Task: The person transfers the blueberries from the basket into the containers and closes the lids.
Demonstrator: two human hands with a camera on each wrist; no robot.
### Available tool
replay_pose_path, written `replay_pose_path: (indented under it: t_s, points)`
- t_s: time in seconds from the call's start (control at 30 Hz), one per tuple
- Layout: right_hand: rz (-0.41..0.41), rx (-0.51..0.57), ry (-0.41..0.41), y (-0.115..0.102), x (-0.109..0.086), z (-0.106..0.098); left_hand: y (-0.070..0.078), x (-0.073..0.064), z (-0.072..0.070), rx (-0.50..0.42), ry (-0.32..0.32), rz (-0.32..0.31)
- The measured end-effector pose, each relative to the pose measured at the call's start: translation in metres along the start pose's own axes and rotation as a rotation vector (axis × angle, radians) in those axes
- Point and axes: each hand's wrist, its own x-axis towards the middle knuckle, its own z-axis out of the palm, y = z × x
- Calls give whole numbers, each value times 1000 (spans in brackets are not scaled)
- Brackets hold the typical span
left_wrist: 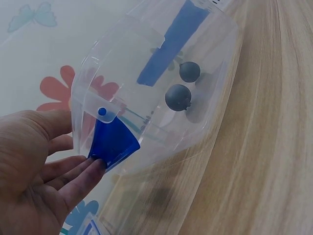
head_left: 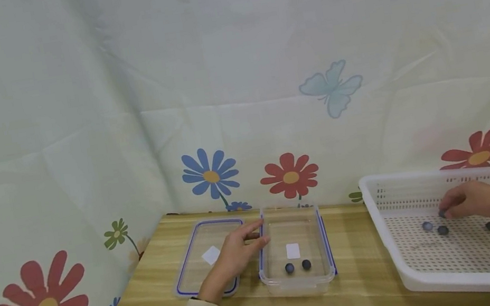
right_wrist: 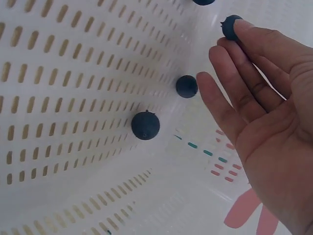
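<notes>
In the right wrist view, my right hand pinches a dark blueberry between thumb and fingertip, the other fingers extended. Under it in the head view is the white slotted basket, where loose blueberries lie on the floor. My left hand is at the left wall of a clear plastic container. Its fairly straight fingers touch a blue locking flap, with the thumb right at the rim. Inside the container, two blueberries sit near the front, by a white label.
A clear lid with a blue seal and white label lies left of the container, partly under my left forearm. The wooden table ends against a hanging floral cloth at the back. High basket walls surround my right hand.
</notes>
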Motion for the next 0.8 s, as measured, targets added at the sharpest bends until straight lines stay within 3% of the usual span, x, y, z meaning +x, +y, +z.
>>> replay_pose_path:
  t_s: [0.2,0.47,0.8]
  points:
    - [-18,3,70,-4,0,-8,2,1,0,-1,-1,3]
    - [-109,-31,205,-15,-4,-17,3,2,0,4,0,-17]
    - [-85,29,195,-35,-4,-28,5,2,0,1,1,-30]
